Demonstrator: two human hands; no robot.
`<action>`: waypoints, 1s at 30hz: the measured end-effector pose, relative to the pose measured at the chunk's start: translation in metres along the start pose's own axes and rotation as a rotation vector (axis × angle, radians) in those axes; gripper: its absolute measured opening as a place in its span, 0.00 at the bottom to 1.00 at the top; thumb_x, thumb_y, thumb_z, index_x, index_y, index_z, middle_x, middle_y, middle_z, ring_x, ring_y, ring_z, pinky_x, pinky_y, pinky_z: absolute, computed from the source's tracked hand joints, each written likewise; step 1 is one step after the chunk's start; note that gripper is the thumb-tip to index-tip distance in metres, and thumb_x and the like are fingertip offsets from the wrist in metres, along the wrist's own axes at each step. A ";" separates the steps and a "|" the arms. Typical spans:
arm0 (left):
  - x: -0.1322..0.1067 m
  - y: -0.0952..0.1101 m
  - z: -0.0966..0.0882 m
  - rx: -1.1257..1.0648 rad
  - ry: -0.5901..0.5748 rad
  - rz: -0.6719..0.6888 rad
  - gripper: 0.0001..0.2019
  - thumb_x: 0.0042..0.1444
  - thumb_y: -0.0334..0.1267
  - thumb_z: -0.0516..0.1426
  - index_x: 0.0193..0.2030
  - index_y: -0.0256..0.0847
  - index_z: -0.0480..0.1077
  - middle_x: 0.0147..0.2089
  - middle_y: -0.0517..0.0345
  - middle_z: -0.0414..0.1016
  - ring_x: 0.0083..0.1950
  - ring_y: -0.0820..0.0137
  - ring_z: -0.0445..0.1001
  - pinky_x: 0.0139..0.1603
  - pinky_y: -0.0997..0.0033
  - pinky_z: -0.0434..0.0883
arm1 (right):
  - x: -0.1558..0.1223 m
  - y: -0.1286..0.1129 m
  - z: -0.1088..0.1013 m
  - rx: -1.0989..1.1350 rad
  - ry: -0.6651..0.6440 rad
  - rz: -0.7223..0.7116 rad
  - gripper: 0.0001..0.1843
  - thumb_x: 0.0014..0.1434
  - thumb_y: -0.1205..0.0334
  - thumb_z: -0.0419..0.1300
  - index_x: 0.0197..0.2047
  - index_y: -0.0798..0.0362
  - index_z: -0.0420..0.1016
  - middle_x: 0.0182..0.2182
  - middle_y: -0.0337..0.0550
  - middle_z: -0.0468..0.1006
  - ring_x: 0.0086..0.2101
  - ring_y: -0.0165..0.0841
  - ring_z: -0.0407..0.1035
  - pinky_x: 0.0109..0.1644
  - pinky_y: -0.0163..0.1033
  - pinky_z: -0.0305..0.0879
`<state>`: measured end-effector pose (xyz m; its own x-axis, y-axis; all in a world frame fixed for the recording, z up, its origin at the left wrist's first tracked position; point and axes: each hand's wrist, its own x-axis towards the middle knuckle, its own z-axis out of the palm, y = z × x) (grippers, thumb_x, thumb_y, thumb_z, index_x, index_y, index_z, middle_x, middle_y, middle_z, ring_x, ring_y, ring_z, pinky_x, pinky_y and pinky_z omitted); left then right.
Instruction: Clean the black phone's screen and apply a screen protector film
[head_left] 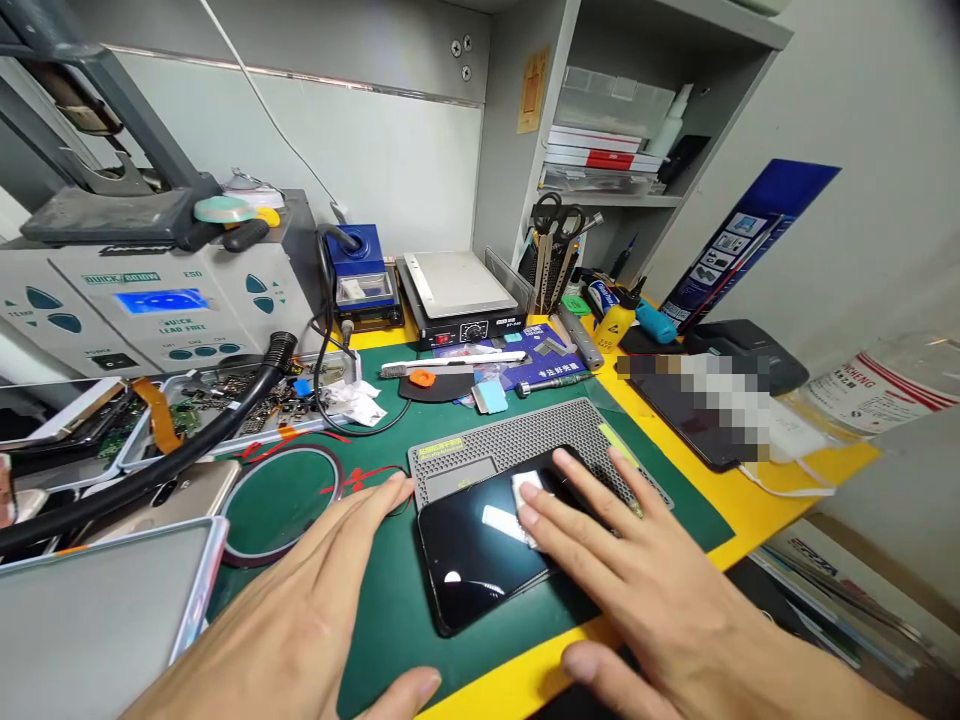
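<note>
A black smartphone (480,560) lies screen up and slanted, partly on a grey perforated mat (540,435) and partly on the green work mat. My right hand (637,560) lies over the phone's right part with fingers spread. Under its index and middle fingertips is a small white piece (527,490), perhaps a wipe; its exact kind is unclear. Bright reflections show on the glass. My left hand (300,610) is held open at the phone's left side, fingers stretched forward, thumb apart, holding nothing. Its fingertips are near the perforated mat's left corner.
A tape roll (281,505) and trays of circuit boards (247,400) lie left, below a hot-air station (157,300) and its black hose. Behind are a heating plate (465,290), a brush (450,365) and a screwdriver (555,385). Another dark phone (675,410) lies right.
</note>
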<state>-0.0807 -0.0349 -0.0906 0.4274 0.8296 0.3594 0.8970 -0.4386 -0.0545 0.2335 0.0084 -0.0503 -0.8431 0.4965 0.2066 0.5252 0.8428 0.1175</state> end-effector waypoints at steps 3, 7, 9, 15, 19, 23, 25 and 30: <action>0.002 0.001 -0.002 -0.008 -0.012 -0.012 0.50 0.49 0.54 0.63 0.74 0.37 0.50 0.68 0.40 0.70 0.62 0.48 0.76 0.53 0.53 0.82 | -0.019 0.011 0.007 -0.016 -0.010 0.080 0.40 0.67 0.51 0.55 0.75 0.62 0.53 0.73 0.48 0.51 0.72 0.53 0.40 0.74 0.65 0.36; 0.003 0.000 0.000 -0.008 -0.022 -0.021 0.49 0.50 0.57 0.62 0.75 0.40 0.50 0.68 0.44 0.70 0.62 0.49 0.76 0.52 0.55 0.82 | -0.035 0.018 0.010 -0.056 -0.002 0.142 0.37 0.68 0.56 0.55 0.74 0.62 0.54 0.73 0.49 0.52 0.72 0.54 0.41 0.73 0.66 0.41; 0.002 -0.001 0.002 -0.001 -0.023 -0.021 0.50 0.51 0.58 0.62 0.76 0.41 0.49 0.69 0.45 0.69 0.63 0.49 0.75 0.53 0.55 0.81 | -0.038 0.018 0.009 -0.050 0.031 0.158 0.35 0.68 0.58 0.55 0.73 0.62 0.55 0.72 0.51 0.53 0.72 0.53 0.42 0.73 0.65 0.45; -0.009 -0.007 0.008 0.012 -0.066 -0.037 0.51 0.53 0.61 0.61 0.77 0.42 0.46 0.73 0.47 0.64 0.67 0.50 0.72 0.56 0.54 0.80 | -0.045 0.012 0.011 -0.031 0.069 0.184 0.33 0.68 0.61 0.55 0.72 0.63 0.56 0.71 0.52 0.55 0.72 0.50 0.43 0.72 0.58 0.51; -0.012 -0.008 0.009 0.006 -0.129 -0.070 0.49 0.55 0.62 0.59 0.78 0.46 0.44 0.75 0.48 0.60 0.69 0.49 0.69 0.59 0.50 0.78 | -0.046 0.007 0.010 -0.050 0.064 0.178 0.33 0.67 0.61 0.56 0.71 0.65 0.57 0.72 0.52 0.53 0.72 0.53 0.42 0.74 0.57 0.40; -0.008 -0.006 0.003 -0.036 -0.137 -0.075 0.49 0.56 0.61 0.59 0.78 0.46 0.43 0.74 0.48 0.61 0.70 0.51 0.68 0.59 0.51 0.78 | -0.040 0.000 0.007 -0.051 0.061 0.141 0.36 0.66 0.57 0.57 0.72 0.65 0.56 0.73 0.52 0.51 0.72 0.55 0.41 0.74 0.60 0.33; -0.006 -0.005 -0.003 -0.060 -0.179 -0.063 0.48 0.57 0.61 0.58 0.78 0.48 0.41 0.76 0.50 0.58 0.71 0.53 0.66 0.62 0.52 0.77 | -0.033 -0.007 0.006 -0.049 0.076 0.106 0.37 0.65 0.54 0.58 0.71 0.66 0.58 0.72 0.53 0.51 0.72 0.55 0.41 0.75 0.61 0.31; 0.002 0.002 -0.023 -0.138 -0.305 -0.113 0.47 0.60 0.58 0.57 0.78 0.45 0.39 0.78 0.51 0.52 0.76 0.57 0.57 0.70 0.55 0.68 | -0.001 -0.029 0.004 -0.030 0.139 -0.028 0.34 0.68 0.46 0.56 0.65 0.66 0.69 0.68 0.55 0.62 0.69 0.55 0.52 0.75 0.61 0.26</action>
<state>-0.0807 -0.0423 -0.0689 0.3586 0.9316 0.0596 0.9260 -0.3630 0.1037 0.2187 -0.0157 -0.0575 -0.8344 0.4376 0.3350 0.5066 0.8484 0.1536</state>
